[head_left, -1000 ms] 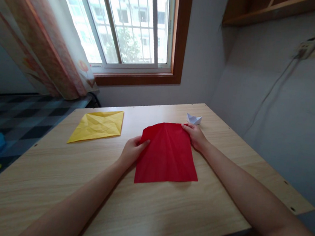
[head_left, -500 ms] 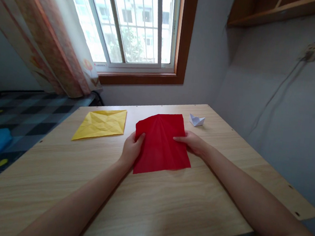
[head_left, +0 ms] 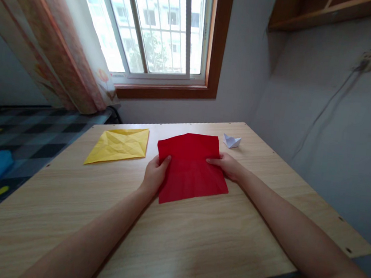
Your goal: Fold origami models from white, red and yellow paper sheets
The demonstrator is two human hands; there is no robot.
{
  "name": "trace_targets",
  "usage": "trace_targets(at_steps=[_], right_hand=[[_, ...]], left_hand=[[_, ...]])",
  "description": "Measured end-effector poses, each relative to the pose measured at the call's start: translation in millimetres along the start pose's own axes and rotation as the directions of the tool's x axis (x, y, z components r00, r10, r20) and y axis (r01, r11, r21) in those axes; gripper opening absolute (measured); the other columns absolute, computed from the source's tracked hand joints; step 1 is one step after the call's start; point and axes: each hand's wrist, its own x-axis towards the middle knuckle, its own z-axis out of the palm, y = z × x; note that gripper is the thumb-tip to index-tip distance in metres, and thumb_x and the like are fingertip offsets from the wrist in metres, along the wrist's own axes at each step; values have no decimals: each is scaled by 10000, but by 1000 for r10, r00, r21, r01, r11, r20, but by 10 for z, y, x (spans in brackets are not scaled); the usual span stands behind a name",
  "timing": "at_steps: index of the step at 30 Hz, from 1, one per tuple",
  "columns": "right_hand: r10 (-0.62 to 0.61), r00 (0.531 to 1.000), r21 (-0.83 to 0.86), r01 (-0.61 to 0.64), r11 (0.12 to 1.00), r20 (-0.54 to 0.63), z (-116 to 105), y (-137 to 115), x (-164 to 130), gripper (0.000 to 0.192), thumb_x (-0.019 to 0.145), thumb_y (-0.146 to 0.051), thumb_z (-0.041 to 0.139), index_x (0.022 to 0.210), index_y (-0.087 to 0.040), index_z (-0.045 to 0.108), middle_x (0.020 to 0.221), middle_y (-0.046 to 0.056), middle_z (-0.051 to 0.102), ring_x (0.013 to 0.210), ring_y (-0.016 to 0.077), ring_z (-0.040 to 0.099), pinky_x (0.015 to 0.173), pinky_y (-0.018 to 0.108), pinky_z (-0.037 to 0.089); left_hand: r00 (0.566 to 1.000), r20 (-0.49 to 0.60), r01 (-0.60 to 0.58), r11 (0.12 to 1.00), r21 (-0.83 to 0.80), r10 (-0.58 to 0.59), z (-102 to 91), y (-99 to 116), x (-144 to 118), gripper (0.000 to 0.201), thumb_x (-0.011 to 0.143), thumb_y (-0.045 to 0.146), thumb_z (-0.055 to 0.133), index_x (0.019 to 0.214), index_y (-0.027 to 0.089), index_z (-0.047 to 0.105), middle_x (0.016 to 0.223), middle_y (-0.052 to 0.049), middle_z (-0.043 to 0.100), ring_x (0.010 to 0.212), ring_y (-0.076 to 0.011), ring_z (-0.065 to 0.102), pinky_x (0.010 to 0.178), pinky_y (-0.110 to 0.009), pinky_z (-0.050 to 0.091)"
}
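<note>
- two hands of mine rest on one red paper sheet [head_left: 190, 168], which lies flat on the wooden table [head_left: 193, 247], about mid-table and towards the far side.
- my left hand [head_left: 154, 176] pinches the sheet's left edge, thumb on top and the other fingers tucked beneath.
- my right hand [head_left: 231, 167] lies on the right edge, fingers stretched flat and pressing down, gripping nothing.
- creases run across the red sheet.
- left of it, apart, lies a creased yellow paper sheet [head_left: 117, 145].
- far right of the red sheet, near my right hand but not touching, sits a small white folded paper boat [head_left: 231, 141].
</note>
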Motion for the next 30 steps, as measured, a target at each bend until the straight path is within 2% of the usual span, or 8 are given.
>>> trace_targets(at_steps=[8,14,17,20,24,27,30], right_hand=[[20,1000,17,-19,1000,-17,22,-39,-28,210,746,-200,770,942,-136,728,956,107,773,811,209,730,755,307,605],[28,998,35,-27,999,-49,20,-49,-25,191,775,-207,748,951,-143,713,934,103,773,797,213,731,725,314,609],[27,998,33,-25,999,-63,34,-63,-33,181,786,-205,737,954,-144,703,909,101,773,775,211,730,708,312,607],[24,997,26,-23,999,-68,48,-76,-45,181,791,-210,734,957,-146,698,917,102,773,776,210,729,702,308,604],[13,998,5,-12,1000,-66,46,-74,-49,181,794,-221,732,954,-143,699,922,102,772,781,209,728,694,300,601],[-6,998,-28,4,1000,-70,36,-58,-41,186,793,-242,741,948,-145,703,918,98,773,771,207,726,687,296,596],[-27,998,-55,23,998,-60,33,-36,-32,205,787,-264,755,950,-148,707,956,102,771,802,216,727,704,303,596]], left_hand=[[999,41,25,999,-38,-24,3,21,-2,455,666,505,782,941,155,686,849,-58,740,784,-241,676,679,-316,522],[991,108,80,997,14,-81,26,95,-24,471,633,476,823,959,160,694,895,-55,743,763,-224,674,688,-312,529],[990,113,83,996,14,-84,25,95,-24,427,676,521,781,890,160,705,807,-40,733,723,-214,658,631,-284,508],[989,105,111,990,-89,-102,38,100,-37,412,705,550,749,809,155,695,733,-31,719,668,-195,640,595,-270,490],[973,171,201,932,-301,-155,42,125,-46,483,741,594,691,885,132,708,767,-60,738,714,-219,678,651,-304,523],[957,197,267,911,-314,-213,0,132,-11,527,744,626,659,853,113,712,682,-65,717,667,-208,679,596,-283,507],[951,217,272,931,-244,-221,-38,130,21,442,729,529,720,897,120,713,701,-55,722,636,-175,673,582,-255,497]])
